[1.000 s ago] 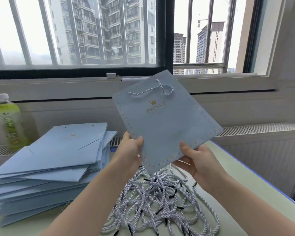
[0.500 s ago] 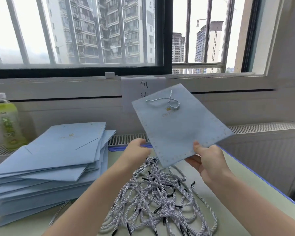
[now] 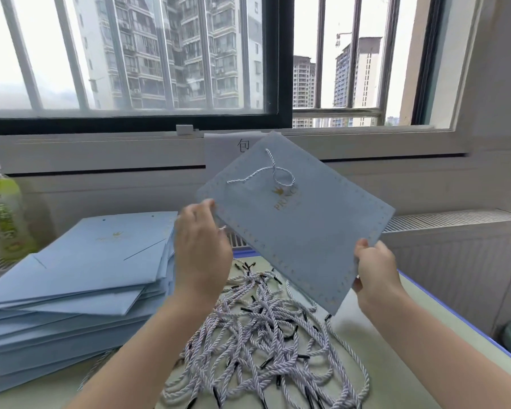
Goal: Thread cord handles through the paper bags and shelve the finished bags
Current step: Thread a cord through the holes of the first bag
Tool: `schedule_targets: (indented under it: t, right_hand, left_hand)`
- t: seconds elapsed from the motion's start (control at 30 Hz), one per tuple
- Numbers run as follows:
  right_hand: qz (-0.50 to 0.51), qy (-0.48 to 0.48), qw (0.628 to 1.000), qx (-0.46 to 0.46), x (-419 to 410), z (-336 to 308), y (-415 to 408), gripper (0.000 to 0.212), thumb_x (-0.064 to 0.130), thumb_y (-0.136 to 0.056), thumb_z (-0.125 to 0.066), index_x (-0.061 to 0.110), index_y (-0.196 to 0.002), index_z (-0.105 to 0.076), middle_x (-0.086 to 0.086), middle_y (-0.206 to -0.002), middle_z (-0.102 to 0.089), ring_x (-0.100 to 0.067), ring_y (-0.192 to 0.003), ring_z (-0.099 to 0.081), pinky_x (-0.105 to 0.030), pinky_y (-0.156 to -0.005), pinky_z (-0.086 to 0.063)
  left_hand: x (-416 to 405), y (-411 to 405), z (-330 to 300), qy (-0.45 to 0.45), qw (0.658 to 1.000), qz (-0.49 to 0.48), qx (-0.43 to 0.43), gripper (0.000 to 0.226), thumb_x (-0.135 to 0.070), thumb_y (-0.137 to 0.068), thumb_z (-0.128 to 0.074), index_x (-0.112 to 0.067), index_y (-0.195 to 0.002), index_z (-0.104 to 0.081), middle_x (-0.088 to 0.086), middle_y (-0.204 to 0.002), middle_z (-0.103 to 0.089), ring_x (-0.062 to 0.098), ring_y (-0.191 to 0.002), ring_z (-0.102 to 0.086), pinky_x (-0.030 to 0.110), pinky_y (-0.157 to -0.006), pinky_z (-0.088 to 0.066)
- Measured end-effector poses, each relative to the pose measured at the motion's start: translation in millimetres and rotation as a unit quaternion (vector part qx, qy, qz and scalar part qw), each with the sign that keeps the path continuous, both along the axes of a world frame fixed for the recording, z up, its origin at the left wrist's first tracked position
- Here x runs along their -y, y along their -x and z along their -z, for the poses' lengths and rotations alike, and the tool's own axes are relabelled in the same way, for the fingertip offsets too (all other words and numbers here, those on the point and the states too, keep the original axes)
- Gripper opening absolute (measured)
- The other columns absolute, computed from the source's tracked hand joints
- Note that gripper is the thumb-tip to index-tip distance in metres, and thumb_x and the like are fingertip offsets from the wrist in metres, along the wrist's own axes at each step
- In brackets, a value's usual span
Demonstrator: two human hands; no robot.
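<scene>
A person holds one flat, pale blue paper bag [image 3: 301, 231] up in front of a barred window [image 3: 130, 54], tilted so its top edge points toward one o'clock. A twisted white cord handle [image 3: 266, 175] is already looped through the bag's upper face, lying loosely just above a gold crown logo.

The right hand [image 3: 375, 267] pinches the bag's lower right edge, at about four o'clock on the bag, with the thumb on the front and the fingers curled behind. The left hand [image 3: 202, 246] is at the bag's left corner, around nine o'clock; its fingertips meet the paper, but motion blur makes it impossible to tell whether they pinch it or only touch it.

Below the bag, at six o'clock, a tangle of loose cords [image 3: 266, 343] with black tips lies on the table [image 3: 425, 320]. At nine o'clock sits a stack of flat blue bags [image 3: 77, 278], with a green drink bottle [image 3: 3, 208] behind it.

The threading of this face appears done, so the step in hand looks like checking or turning the bag. The next move likely calls for a firm two-handed hold to flip it, or carrying it away to a shelf, which is not visible here.
</scene>
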State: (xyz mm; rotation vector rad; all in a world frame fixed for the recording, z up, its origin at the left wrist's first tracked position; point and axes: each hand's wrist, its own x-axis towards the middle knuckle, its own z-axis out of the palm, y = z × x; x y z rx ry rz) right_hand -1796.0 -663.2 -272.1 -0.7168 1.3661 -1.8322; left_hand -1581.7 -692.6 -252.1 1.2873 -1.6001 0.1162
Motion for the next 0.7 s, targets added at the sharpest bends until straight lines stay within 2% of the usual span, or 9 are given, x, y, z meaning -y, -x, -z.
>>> schedule_targets:
  t: [0.1,0.2,0.23,0.3,0.4,0.5,0.57,0.63,0.7]
  right_hand:
    - [-0.005,0.009,1.000,-0.003,-5,-7,2,0.024,0.016,-0.101,-0.037,0.020,-0.081,-0.052,-0.001,-0.083,-0.057,-0.015,-0.066,-0.050,-0.024,-0.057,-0.038]
    - [-0.021,0.020,0.999,-0.014,-10,-11,-3,0.025,0.017,-0.101,-0.037,0.018,-0.084,-0.054,-0.010,-0.093,-0.066,-0.022,-0.079,-0.057,-0.039,-0.079,-0.052]
    - [-0.028,0.020,0.999,-0.020,-11,-12,-5,0.024,0.018,-0.101,-0.037,0.018,-0.084,-0.054,-0.014,-0.100,-0.066,-0.022,-0.081,-0.057,-0.047,-0.086,-0.051]
    - [-0.047,0.024,0.998,-0.030,-13,-12,-10,0.025,0.019,-0.102,-0.036,0.017,-0.085,-0.055,-0.014,-0.095,-0.067,-0.025,-0.079,-0.060,-0.053,-0.087,-0.049]
    - [-0.071,0.037,0.996,-0.030,-14,-10,-17,0.027,0.019,-0.103,-0.034,0.017,-0.087,-0.056,-0.006,-0.087,-0.065,-0.026,-0.074,-0.061,-0.050,-0.081,-0.052]
    - [-0.075,0.036,0.996,-0.017,-14,-7,-20,0.027,0.018,-0.103,-0.033,0.018,-0.090,-0.057,-0.008,-0.090,-0.065,-0.027,-0.077,-0.061,-0.049,-0.081,-0.052]
    - [-0.069,0.027,0.997,-0.007,-14,-4,-18,0.027,0.019,-0.103,-0.032,0.016,-0.092,-0.056,-0.011,-0.093,-0.062,-0.027,-0.081,-0.059,-0.052,-0.084,-0.050]
    - [-0.062,0.019,0.998,0.000,-16,-4,-15,0.027,0.020,-0.103,-0.032,0.015,-0.093,-0.057,-0.018,-0.098,-0.060,-0.026,-0.083,-0.057,-0.055,-0.089,-0.048]
    - [-0.053,0.013,0.998,0.005,-17,-5,-12,0.026,0.019,-0.102,-0.033,0.009,-0.098,-0.056,-0.031,-0.113,-0.058,-0.026,-0.083,-0.054,-0.056,-0.091,-0.046]
  left_hand:
    - [-5,-12,-16,0.102,0.991,-0.081,0.033,0.048,0.008,-0.080,-0.056,0.002,-0.127,-0.049,0.021,-0.127,-0.047,0.036,-0.123,-0.039,0.046,-0.098,-0.035]
    - [-10,-19,-31,0.127,0.986,-0.086,0.065,0.050,0.004,-0.075,-0.038,0.000,-0.122,-0.055,0.018,-0.131,-0.051,0.034,-0.128,-0.040,0.047,-0.104,-0.032]
    - [-11,-20,-35,0.112,0.989,-0.067,0.076,0.051,0.000,-0.074,-0.035,0.000,-0.121,-0.057,0.016,-0.129,-0.055,0.033,-0.126,-0.044,0.044,-0.105,-0.031]
    - [-10,-21,-39,0.057,0.993,-0.026,0.097,0.046,-0.004,-0.083,-0.035,-0.001,-0.124,-0.057,0.014,-0.132,-0.056,0.030,-0.126,-0.047,0.039,-0.108,-0.029]
    - [-7,-16,-32,-0.020,0.980,-0.025,0.198,0.033,-0.018,-0.098,-0.040,-0.007,-0.126,-0.055,0.007,-0.145,-0.042,0.026,-0.140,-0.028,0.038,-0.116,-0.015]
    - [-16,2,-21,-0.102,0.960,0.100,0.242,0.029,-0.028,-0.099,-0.040,-0.015,-0.121,-0.053,-0.002,-0.140,-0.043,0.018,-0.141,-0.025,0.030,-0.114,-0.013]
    - [-24,18,-15,-0.128,0.934,0.161,0.292,0.037,-0.031,-0.099,-0.042,-0.012,-0.131,-0.045,-0.001,-0.146,-0.036,0.016,-0.138,-0.029,0.023,-0.109,-0.017]
    - [-29,29,-12,-0.118,0.914,0.151,0.357,0.052,-0.035,-0.100,-0.039,-0.010,-0.145,-0.028,0.001,-0.155,-0.023,0.014,-0.143,-0.019,0.019,-0.111,-0.006]
    - [-32,32,-11,-0.096,0.913,0.138,0.371,0.056,-0.036,-0.100,-0.036,-0.011,-0.148,-0.020,0.001,-0.156,-0.020,0.013,-0.143,-0.016,0.019,-0.112,-0.001]
